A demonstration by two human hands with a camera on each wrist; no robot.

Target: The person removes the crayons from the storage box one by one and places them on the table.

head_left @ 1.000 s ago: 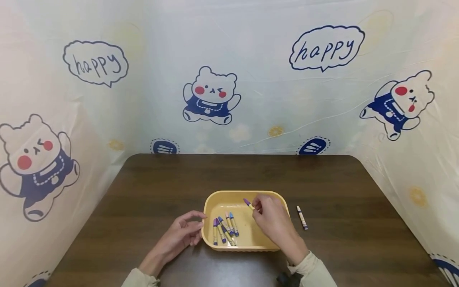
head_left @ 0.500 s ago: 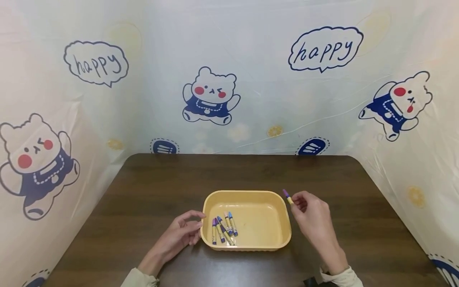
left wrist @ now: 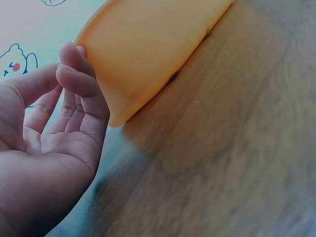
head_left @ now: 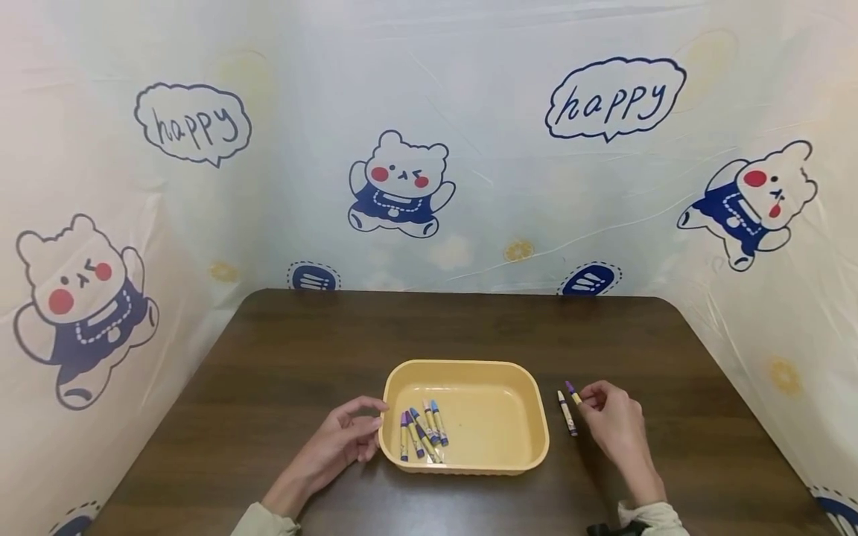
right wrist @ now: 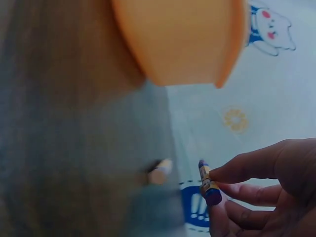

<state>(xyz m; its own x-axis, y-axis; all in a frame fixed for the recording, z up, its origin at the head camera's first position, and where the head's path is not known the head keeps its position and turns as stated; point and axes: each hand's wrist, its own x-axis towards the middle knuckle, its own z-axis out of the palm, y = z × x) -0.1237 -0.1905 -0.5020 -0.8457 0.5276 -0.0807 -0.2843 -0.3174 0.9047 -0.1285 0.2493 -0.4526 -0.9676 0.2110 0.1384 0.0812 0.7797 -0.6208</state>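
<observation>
Head view: My right hand [head_left: 613,424] is located to the right of the tray [head_left: 492,417], with thumb and fingertips pressed together on the purple crayon [head_left: 573,394]. The crayon's coloured tip points away from me. Just to its left, the pale-tipped crayon [head_left: 567,415] lies on the table [head_left: 335,335], outside the tray. The tray is yellow with rounded corners. A group of crayons [head_left: 439,424] lies in its left half, partly overlapping; the visible tips include purple, blue and pale pink. My left hand [head_left: 338,439] is located at the tray's left end, index finger at the rim. A printed sheet [head_left: 482,186] with bears and the word "happy" hangs behind the table.

Left wrist view: The fingers of my left hand are bent, and a fingertip meets the tray's rim. I cannot tell whether they clamp the wall or only rest against it. The base of the tray sits on the table.

Right wrist view: My right hand clamps the purple crayon between thumb and fingers, its dark blunt end facing the camera. I cannot tell whether this crayon touches the table. The pale-tipped crayon appears blurred nearby; the tray's outer wall occupies the top.
</observation>
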